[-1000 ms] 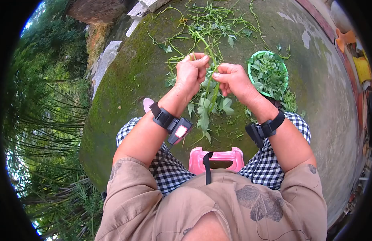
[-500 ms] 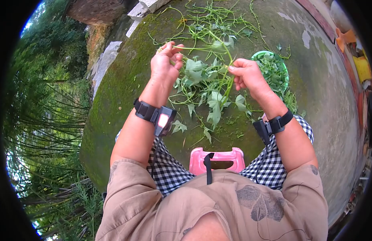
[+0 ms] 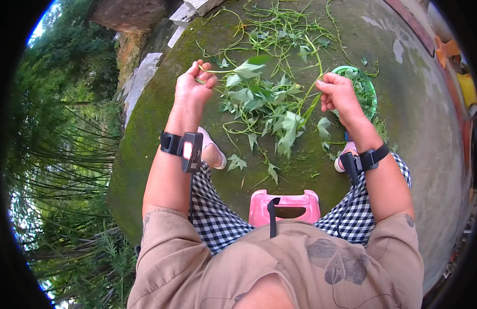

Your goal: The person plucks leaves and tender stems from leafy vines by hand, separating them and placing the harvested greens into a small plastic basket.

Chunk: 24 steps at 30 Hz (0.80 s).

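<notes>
My left hand (image 3: 195,86) pinches the thin stalk of a lobed green leaf (image 3: 246,70), which stretches out to its right. Another stem crosses the fingers of that hand. Between thumb and fingers, my right hand (image 3: 341,98) grips a thick green sweet potato vine (image 3: 320,59); its upper end sticks up past the fingers and its lower part hangs down with leaves. The two hands are wide apart, above a loose pile of leafy vines (image 3: 264,98) on the ground.
A green basket (image 3: 373,95) of leaves stands right of my right hand. Tangled bare stems (image 3: 279,23) lie at the far side of the mossy concrete (image 3: 161,170). A pink stool (image 3: 260,206) is between my knees. Stone blocks (image 3: 140,85) and bushes border the left.
My hands have moved apart, the left going left and the right going right. The leaf stalk in my left hand is now separate from the vine in my right hand.
</notes>
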Each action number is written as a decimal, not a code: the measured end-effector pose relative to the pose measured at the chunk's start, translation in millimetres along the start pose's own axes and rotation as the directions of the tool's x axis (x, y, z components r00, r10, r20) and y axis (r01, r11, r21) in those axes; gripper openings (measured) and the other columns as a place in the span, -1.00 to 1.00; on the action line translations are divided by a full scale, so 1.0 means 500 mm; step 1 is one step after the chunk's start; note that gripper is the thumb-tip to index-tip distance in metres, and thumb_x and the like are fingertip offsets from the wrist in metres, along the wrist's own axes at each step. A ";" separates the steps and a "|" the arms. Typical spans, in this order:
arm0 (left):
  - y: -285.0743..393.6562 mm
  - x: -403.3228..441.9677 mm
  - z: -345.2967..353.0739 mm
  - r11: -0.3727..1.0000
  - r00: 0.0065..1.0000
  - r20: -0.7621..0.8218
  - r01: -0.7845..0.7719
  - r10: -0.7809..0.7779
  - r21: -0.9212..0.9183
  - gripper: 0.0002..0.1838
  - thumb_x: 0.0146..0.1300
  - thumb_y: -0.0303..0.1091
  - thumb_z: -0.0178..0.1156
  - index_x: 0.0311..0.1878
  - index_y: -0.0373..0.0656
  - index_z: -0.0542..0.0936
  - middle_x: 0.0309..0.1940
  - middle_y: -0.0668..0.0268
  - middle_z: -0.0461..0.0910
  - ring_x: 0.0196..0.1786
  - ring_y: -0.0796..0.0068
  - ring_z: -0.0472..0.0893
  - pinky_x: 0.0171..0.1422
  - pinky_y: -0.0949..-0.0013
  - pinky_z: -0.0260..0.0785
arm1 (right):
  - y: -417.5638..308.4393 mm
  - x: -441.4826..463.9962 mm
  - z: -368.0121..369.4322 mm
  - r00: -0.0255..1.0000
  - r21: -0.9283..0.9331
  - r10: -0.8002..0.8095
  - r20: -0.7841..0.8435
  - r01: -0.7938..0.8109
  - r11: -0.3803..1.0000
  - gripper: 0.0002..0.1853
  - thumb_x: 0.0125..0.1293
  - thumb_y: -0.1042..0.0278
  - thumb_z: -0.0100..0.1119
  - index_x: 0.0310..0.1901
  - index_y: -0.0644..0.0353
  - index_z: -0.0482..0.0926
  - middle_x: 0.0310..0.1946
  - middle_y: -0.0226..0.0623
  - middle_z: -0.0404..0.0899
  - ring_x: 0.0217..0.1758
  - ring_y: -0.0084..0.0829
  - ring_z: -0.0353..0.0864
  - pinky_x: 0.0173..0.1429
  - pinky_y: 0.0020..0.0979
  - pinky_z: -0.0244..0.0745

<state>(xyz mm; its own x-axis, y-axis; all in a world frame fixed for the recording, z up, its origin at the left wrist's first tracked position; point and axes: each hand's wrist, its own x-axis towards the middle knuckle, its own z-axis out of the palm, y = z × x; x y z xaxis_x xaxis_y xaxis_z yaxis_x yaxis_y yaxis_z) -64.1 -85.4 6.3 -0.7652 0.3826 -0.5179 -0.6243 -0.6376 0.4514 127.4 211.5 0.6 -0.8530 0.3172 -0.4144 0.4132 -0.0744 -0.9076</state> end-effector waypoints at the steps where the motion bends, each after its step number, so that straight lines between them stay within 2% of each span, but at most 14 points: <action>1: 0.008 0.000 -0.001 1.000 1.000 0.004 -0.011 0.011 0.000 -0.87 0.50 -0.32 -0.11 -0.14 -0.15 0.37 -0.47 0.32 0.36 -0.56 0.52 0.24 -0.53 0.43 0.02 | 0.002 0.003 -0.006 1.000 0.006 0.006 -0.007 -0.006 1.000 -0.81 0.34 0.26 0.17 -0.41 0.09 0.49 -0.64 -0.53 0.43 -0.68 -0.68 0.43 -0.62 -0.66 0.23; 4: 0.033 0.007 -0.010 0.999 0.999 0.039 -0.031 0.031 -0.015 -0.86 0.50 -0.31 -0.10 -0.14 -0.14 0.40 -0.47 0.33 0.38 -0.55 0.52 0.24 -0.50 0.44 0.03 | 0.001 0.011 -0.008 1.000 -0.003 0.010 -0.024 -0.010 1.000 -0.86 0.34 0.27 0.19 -0.30 0.15 0.55 -0.55 -0.51 0.46 -0.63 -0.68 0.40 -0.59 -0.63 0.30; 7: 0.030 0.010 0.001 0.988 0.996 0.014 -0.091 0.090 0.123 -0.79 0.51 -0.26 -0.13 -0.19 -0.10 0.45 -0.47 0.25 0.53 -0.56 0.46 0.35 -0.48 0.39 0.13 | -0.003 0.004 0.002 1.000 -0.054 -0.017 -0.015 0.017 0.998 -0.82 0.36 0.21 0.15 -0.36 0.06 0.49 -0.51 -0.54 0.51 -0.61 -0.70 0.50 -0.56 -0.68 0.26; 8: 0.019 0.010 0.007 0.946 0.978 0.039 -0.206 0.203 0.252 -0.80 0.49 -0.23 -0.06 -0.13 -0.10 0.49 -0.44 0.27 0.57 -0.49 0.48 0.46 -0.41 0.40 0.28 | -0.001 0.003 0.002 1.000 -0.049 -0.019 0.004 0.020 0.999 -0.83 0.36 0.21 0.14 -0.35 0.06 0.50 -0.50 -0.54 0.52 -0.60 -0.70 0.50 -0.55 -0.67 0.27; 9: 0.003 0.000 0.028 0.812 0.932 0.121 -0.357 0.341 0.461 -0.79 0.48 -0.23 -0.05 -0.13 -0.12 0.50 -0.44 0.29 0.56 -0.48 0.48 0.47 -0.37 0.41 0.31 | 0.002 0.006 0.001 1.000 -0.044 -0.021 0.022 0.022 0.999 -0.83 0.37 0.20 0.14 -0.33 0.06 0.50 -0.49 -0.54 0.53 -0.59 -0.70 0.51 -0.53 -0.67 0.28; 11: -0.028 -0.027 0.082 0.356 0.777 0.365 -0.579 0.513 0.733 -0.78 0.48 -0.22 -0.02 -0.12 -0.16 0.51 -0.43 0.34 0.55 -0.46 0.49 0.49 -0.31 0.44 0.38 | 0.006 0.010 0.001 0.998 -0.036 -0.025 0.051 0.027 0.999 -0.84 0.37 0.21 0.13 -0.30 0.07 0.51 -0.47 -0.53 0.54 -0.59 -0.70 0.51 -0.52 -0.66 0.28; 12: -0.041 -0.038 0.099 0.331 0.779 0.413 -0.591 0.473 0.736 -0.79 0.46 -0.24 0.02 -0.09 -0.18 0.52 -0.49 0.41 0.50 -0.49 0.52 0.50 -0.30 0.43 0.44 | 0.006 0.012 0.002 0.998 -0.032 -0.026 0.063 0.028 0.999 -0.85 0.37 0.21 0.13 -0.29 0.07 0.51 -0.47 -0.53 0.55 -0.59 -0.70 0.51 -0.52 -0.66 0.28; 15: -0.109 -0.058 0.119 0.667 0.917 0.340 -0.387 0.208 0.637 -0.84 0.43 -0.31 0.05 -0.12 -0.19 0.52 -0.57 0.48 0.42 -0.53 0.62 0.44 -0.48 0.53 0.31 | -0.001 0.009 0.016 0.992 -0.035 -0.024 0.127 0.028 0.999 -0.85 0.36 0.24 0.15 -0.31 0.08 0.53 -0.50 -0.54 0.53 -0.59 -0.71 0.50 -0.52 -0.68 0.28; 17: -0.154 -0.063 0.121 0.707 0.972 0.232 -0.182 0.026 0.683 -0.87 0.35 -0.35 0.16 -0.15 -0.19 0.54 -0.62 0.54 0.36 -0.62 0.74 0.33 -0.62 0.60 0.10 | -0.001 0.006 0.026 0.982 -0.055 -0.012 0.189 0.023 0.998 -0.85 0.36 0.24 0.16 -0.33 0.09 0.54 -0.52 -0.55 0.52 -0.59 -0.71 0.51 -0.51 -0.68 0.30; 19: -0.199 -0.082 0.129 0.607 0.984 0.154 -0.067 -0.092 0.792 -0.83 0.25 -0.35 0.28 -0.16 -0.17 0.56 -0.62 0.59 0.33 -0.68 0.82 0.21 -0.67 0.62 -0.06 | -0.014 -0.004 0.040 0.977 -0.064 -0.007 0.213 0.021 0.998 -0.84 0.33 0.26 0.19 -0.36 0.12 0.54 -0.56 -0.55 0.50 -0.59 -0.70 0.50 -0.49 -0.67 0.32; 20: -0.222 -0.082 0.127 0.561 0.989 0.121 -0.050 -0.090 0.826 -0.81 0.18 -0.33 0.35 -0.19 -0.15 0.59 -0.65 0.62 0.33 -0.71 0.83 0.19 -0.68 0.63 -0.08 | -0.012 -0.002 0.042 0.972 -0.063 -0.007 0.234 0.022 0.998 -0.84 0.32 0.27 0.19 -0.36 0.13 0.54 -0.57 -0.55 0.50 -0.59 -0.69 0.49 -0.49 -0.66 0.33; 21: -0.238 -0.078 0.123 0.493 0.992 0.105 -0.055 -0.075 0.868 -0.85 0.20 -0.33 0.32 -0.23 -0.16 0.63 -0.66 0.60 0.37 -0.67 0.83 0.22 -0.66 0.60 -0.05 | -0.013 -0.002 0.045 0.967 -0.061 -0.009 0.256 0.026 0.998 -0.84 0.31 0.27 0.20 -0.37 0.14 0.54 -0.57 -0.55 0.50 -0.59 -0.68 0.49 -0.48 -0.65 0.33; 23: -0.263 -0.072 0.112 0.335 0.972 0.234 -0.220 -0.003 0.916 -0.86 0.22 -0.32 0.29 -0.27 -0.19 0.66 -0.66 0.57 0.41 -0.63 0.82 0.25 -0.59 0.58 0.02 | -0.018 -0.006 0.048 0.957 -0.071 -0.012 0.291 0.034 0.997 -0.84 0.28 0.32 0.22 -0.40 0.20 0.56 -0.58 -0.48 0.50 -0.60 -0.65 0.48 -0.52 -0.59 0.36; 24: -0.271 -0.070 0.109 0.334 0.964 0.265 -0.248 -0.004 0.909 -0.86 0.22 -0.32 0.28 -0.27 -0.19 0.66 -0.64 0.57 0.43 -0.61 0.81 0.26 -0.57 0.59 0.04 | -0.019 -0.007 0.050 0.954 -0.064 -0.012 0.299 0.033 0.997 -0.84 0.27 0.36 0.22 -0.42 0.24 0.56 -0.58 -0.45 0.49 -0.61 -0.64 0.47 -0.55 -0.57 0.38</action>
<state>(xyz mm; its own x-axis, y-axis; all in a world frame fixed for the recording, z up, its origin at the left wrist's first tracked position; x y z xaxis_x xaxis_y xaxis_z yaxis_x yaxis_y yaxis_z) 38.7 24.1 2.6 -0.7772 0.5483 -0.3088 -0.1617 0.3003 0.9401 118.3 187.5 9.0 -0.9143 0.0212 -0.4045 0.4046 -0.0033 -0.9145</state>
